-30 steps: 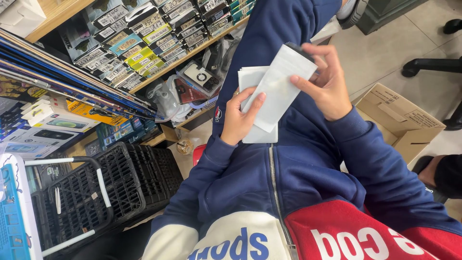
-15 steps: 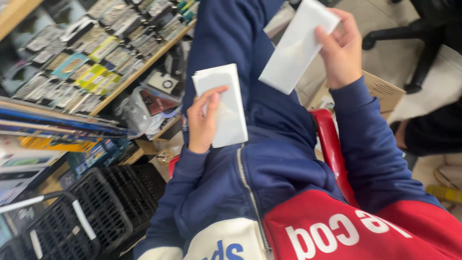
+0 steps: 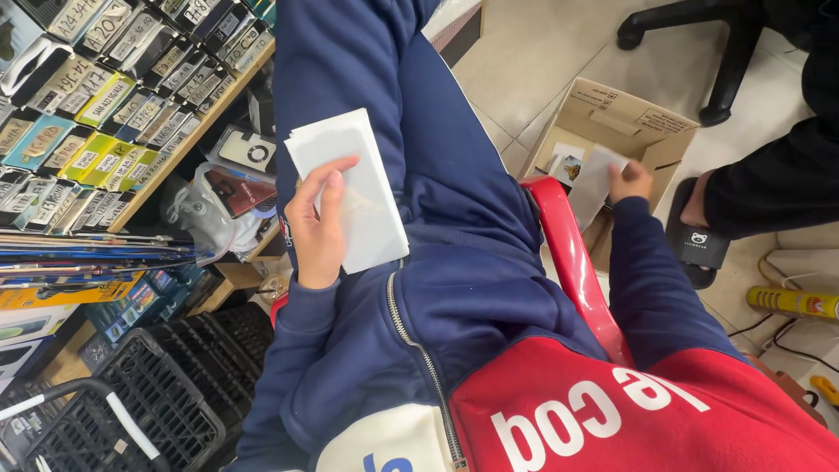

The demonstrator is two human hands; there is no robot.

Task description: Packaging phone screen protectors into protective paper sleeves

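- My left hand [image 3: 319, 227] is pinching white packets [image 3: 354, 188] above my lap.
- My right hand [image 3: 629, 182] is gripping, seemingly, one packet [image 3: 596, 179] over the box [image 3: 612, 118].

A pale tiled floor [image 3: 559, 52] fills the upper right of the frame. On it stands an open cardboard box [image 3: 651, 122], just beside a red chair [image 3: 572, 262], with a black chair base [image 3: 699, 35] above it. A yellow can [image 3: 791, 302] lies at the right edge. At upper left, a wooden shelf [image 3: 205, 131] carries rows of small packets [image 3: 96, 131]; black baskets [image 3: 166, 398] sit at lower left.
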